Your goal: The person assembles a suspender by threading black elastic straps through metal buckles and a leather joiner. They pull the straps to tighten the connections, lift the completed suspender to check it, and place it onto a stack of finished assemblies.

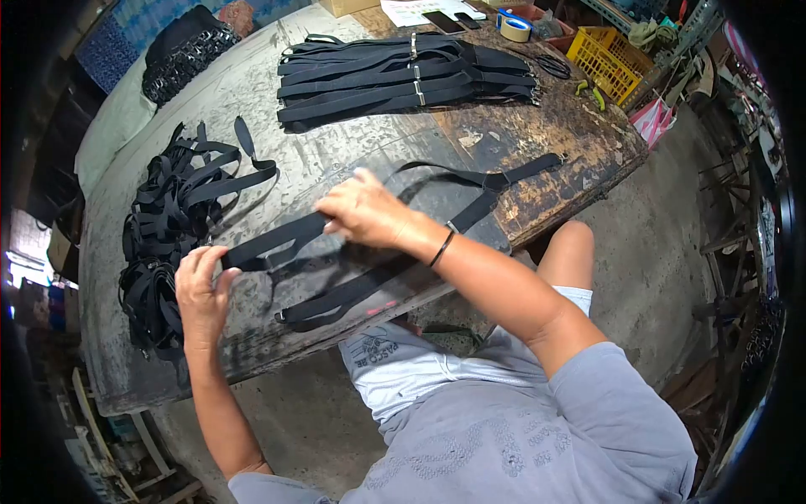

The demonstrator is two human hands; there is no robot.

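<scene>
A pair of black suspenders (361, 290) lies across the worktable, its straps joining at the right in a Y. My left hand (203, 290) pinches the left end of one raised strap between thumb and fingers. Farther along that same strap, my right hand (365, 210) is closed on it, slightly blurred. Between the hands the strap is stretched out above the table. The other strap rests near the front edge, with a metal adjuster at its left end. Right beside my left hand sits a tangled heap of black straps (180, 193).
A neat stack of black suspenders (361, 80) with metal clips lies at the back of the table (571, 143). Behind it are a phone (443, 22), a tape roll (515, 29), scissors (552, 65) and green-handled snips (594, 94). A yellow crate (611, 63) stands beyond the corner.
</scene>
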